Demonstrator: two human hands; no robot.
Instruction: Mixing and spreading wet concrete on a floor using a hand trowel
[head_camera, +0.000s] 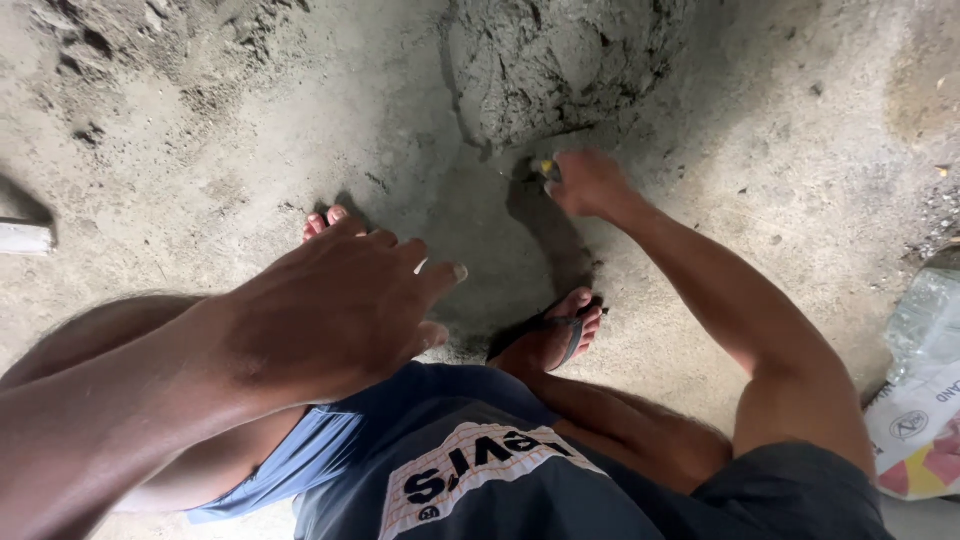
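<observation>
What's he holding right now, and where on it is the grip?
The right hand grips a small yellow-handled tool by its handle, beside the grey mortar heap. The left hand holds nothing.

Mortar heap (560, 60) at 12 o'clock: grey, damp, rough and clodded, matt. Floor (200, 130): concrete, dusty, gritty, matt. Tool (545, 167) in right hand (590, 185): yellow, material unclear. Sandal (560, 330): dark, rubbery strap. Shorts (450, 470): blue cloth. Bag (920, 430) at 4 o'clock: printed, slightly glossy woven plastic.
</observation>
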